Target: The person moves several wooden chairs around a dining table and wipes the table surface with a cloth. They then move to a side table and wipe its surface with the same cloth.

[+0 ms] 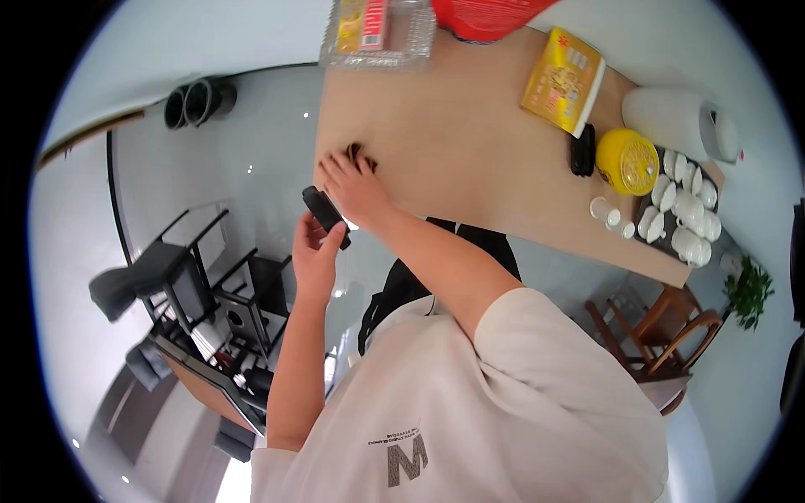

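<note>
My left hand (317, 251) is off the left side of the wooden table (453, 170), gripping a slim black object (325, 207), perhaps a case, between thumb and fingers. Close by, my right hand (358, 188) lies over the table's left front part, its fingers slightly blurred. Beneath and beyond those fingers a small dark brown item (354, 149) shows in part. Its kind is unclear, and I cannot tell whether the right hand grips it or only touches it.
Farther back lie a clear plastic tray with packets (409, 38), a red bag (490, 16) and a yellow box (563, 82). Toward the right stand a black case (583, 151), a yellow tub (627, 162), a white canister (673, 122) and several white cups (688, 207). Chairs (170, 270) stand left.
</note>
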Motion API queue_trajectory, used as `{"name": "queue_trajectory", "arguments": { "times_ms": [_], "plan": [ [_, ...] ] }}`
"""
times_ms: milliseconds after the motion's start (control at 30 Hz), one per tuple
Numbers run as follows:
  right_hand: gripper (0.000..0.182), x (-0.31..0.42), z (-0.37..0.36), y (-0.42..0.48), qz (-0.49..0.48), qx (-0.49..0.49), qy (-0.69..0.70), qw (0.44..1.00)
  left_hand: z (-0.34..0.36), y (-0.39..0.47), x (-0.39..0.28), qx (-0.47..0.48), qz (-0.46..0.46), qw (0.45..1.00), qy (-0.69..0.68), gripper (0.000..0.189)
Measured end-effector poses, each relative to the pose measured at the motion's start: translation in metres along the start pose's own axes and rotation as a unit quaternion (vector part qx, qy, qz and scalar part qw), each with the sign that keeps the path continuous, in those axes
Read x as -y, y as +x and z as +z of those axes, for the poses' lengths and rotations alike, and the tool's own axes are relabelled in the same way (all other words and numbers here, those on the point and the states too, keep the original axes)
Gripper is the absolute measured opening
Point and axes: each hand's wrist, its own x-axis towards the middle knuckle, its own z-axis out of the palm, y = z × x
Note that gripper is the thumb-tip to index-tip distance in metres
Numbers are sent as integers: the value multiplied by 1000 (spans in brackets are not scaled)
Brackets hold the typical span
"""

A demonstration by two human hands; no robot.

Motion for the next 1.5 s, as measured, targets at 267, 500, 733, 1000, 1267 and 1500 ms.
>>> {"name": "queue_trajectory", "arguments": {
  "times_ms": [267, 500, 733, 1000, 1267, 1500],
  "plan": [
    [54, -63, -103, -156, 176, 114, -5, 978, 69, 87, 17, 120, 42, 990, 61, 66],
    [59, -118, -157, -291, 321, 43, -104, 941, 173, 106, -4, 161, 311, 872, 341, 69],
    [60, -115, -145, -290, 358, 15, -143, 922, 166, 86, 19, 42, 291, 919, 263, 84],
    [74, -111, -124, -242, 209, 4, -149, 966, -44, -109, 261, -17, 13, 985, 173, 40],
    [70, -33, -68, -142, 82, 50, -149, 984, -113, -392, 488, -290, -498, 801, -165, 26],
    [58, 10, -45, -146, 87, 122, -193, 970, -6, -310, 525, -299, -247, 921, 30, 27]
  ]
}}
